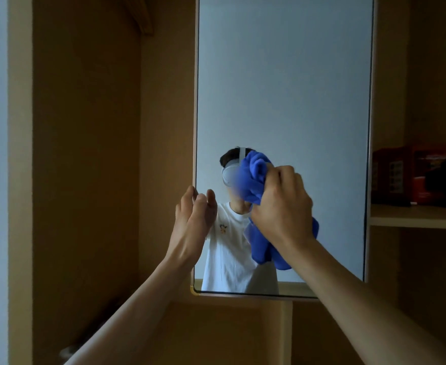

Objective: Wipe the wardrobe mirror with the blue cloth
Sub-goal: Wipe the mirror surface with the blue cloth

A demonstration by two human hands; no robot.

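The tall wardrobe mirror (pixel 282 88) is fixed on an open door and fills the middle of the head view. My right hand (pixel 280 204) grips a bunched blue cloth (pixel 255 177) and presses it against the lower middle of the glass; part of the cloth hangs below my wrist. At the mirror's left edge, my left hand (pixel 197 214) holds the door, fingers curled round the rim. The glass reflects a person in a white T-shirt and the cloth.
Left of the door the wooden wardrobe interior (pixel 85 154) stands open. To the right, a shelf (pixel 417 216) carries a red box (pixel 417 175). A lower compartment (pixel 229 333) sits under the mirror.
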